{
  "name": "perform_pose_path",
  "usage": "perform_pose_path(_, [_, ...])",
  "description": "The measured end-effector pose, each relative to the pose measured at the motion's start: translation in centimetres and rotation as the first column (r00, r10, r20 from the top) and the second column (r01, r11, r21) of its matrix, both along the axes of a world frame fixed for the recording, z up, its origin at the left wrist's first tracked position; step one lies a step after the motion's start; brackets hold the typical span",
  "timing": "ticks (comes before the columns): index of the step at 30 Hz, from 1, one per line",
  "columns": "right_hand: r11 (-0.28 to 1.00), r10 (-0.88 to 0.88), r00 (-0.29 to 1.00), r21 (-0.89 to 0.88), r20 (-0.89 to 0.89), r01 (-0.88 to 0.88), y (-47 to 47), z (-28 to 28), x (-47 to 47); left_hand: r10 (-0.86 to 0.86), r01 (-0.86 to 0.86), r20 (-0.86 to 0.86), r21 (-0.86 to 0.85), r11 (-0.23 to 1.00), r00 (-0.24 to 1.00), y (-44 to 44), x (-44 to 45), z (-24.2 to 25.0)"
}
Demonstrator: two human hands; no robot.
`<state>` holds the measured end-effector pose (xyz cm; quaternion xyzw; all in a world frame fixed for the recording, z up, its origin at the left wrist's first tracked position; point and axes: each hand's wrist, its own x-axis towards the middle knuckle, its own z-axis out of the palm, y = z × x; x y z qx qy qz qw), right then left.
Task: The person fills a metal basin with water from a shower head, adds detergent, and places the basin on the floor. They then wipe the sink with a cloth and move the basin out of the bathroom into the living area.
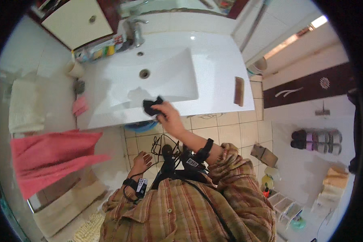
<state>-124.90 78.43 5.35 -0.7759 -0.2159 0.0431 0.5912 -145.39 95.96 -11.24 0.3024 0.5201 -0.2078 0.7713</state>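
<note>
My right hand (pixel 169 118) grips a crumpled black cloth item (pixel 152 106) over the front edge of the white washbasin (pixel 121 87). Down at my side, below the counter, my left hand (pixel 142 160) hangs with its fingers loosely spread and holds nothing that I can see. Behind the black item, the basin's drain (pixel 144 73) lies uncovered, and a chrome faucet (pixel 136 33) stands at the back. On the counter's right end lies a comb (pixel 239 91).
A pink towel (pixel 54 154) hangs at the left, near a small pink cloth (pixel 80 106) at the counter's edge. Under the counter is a blue basin (pixel 140 126). Black cables (pixel 160 145) trail by my feet. A brown box (pixel 264 155) sits on the floor at the right.
</note>
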Motion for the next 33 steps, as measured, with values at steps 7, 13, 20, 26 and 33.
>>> perform_pose_path(7, [0.677, -0.346, 0.858, -0.532, 0.379, 0.508, -12.6, 0.0, 5.9, -0.120, 0.120, -0.002, -0.002, 0.993, 0.993, -4.0, 5.5, 2.6])
perform_pose_path(13, [0.651, -0.119, 0.895, -0.647, 0.430, 0.397, -17.7, 1.7, 3.3, -0.351, 0.345, 0.072, 0.079, 0.935, 0.934, -11.4, 10.0, 3.3])
perform_pose_path(20, [0.756, -0.300, 0.880, -0.471, 0.367, 0.454, -35.6, -0.2, -2.2, -0.561, 0.562, 0.148, 0.037, 0.826, 0.815, -24.1, 14.4, 1.2])
perform_pose_path(26, [0.688, -0.491, 0.864, -0.558, 0.112, 0.464, -53.6, -2.9, -4.6, -0.514, 0.593, 0.344, -0.181, 0.785, 0.786, -39.5, 19.6, 2.6])
perform_pose_path(33, [0.754, -0.361, 0.919, -0.628, -0.156, 0.190, -65.6, -2.9, -0.2, -0.761, 0.673, 0.608, 0.467, 0.573, 0.226, -51.0, 29.5, 5.2])
